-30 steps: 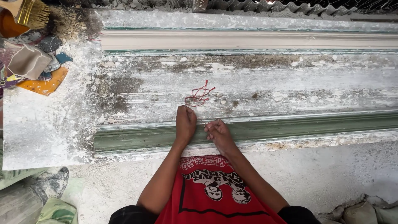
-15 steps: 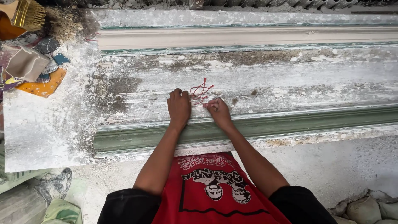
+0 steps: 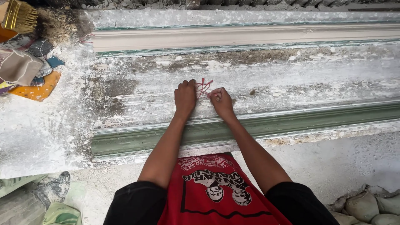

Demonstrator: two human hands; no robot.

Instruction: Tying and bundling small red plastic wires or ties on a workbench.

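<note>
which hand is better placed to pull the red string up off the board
Probably the right hand: its fingers pinch an end of the red string. The left hand rests as a fist beside the tangle, knuckles on the dusty board, seemingly only steadying it.

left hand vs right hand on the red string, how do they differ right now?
The left hand is a closed fist, knuckles up, at the left edge of the red string; the right hand pinches with its fingertips at the tangle's lower right. The left hand sits slightly farther up the plaster-crusted mould than the right hand. Whether the left hand actually grips a strand is hidden. Both are bare and rest on the mould.
</note>
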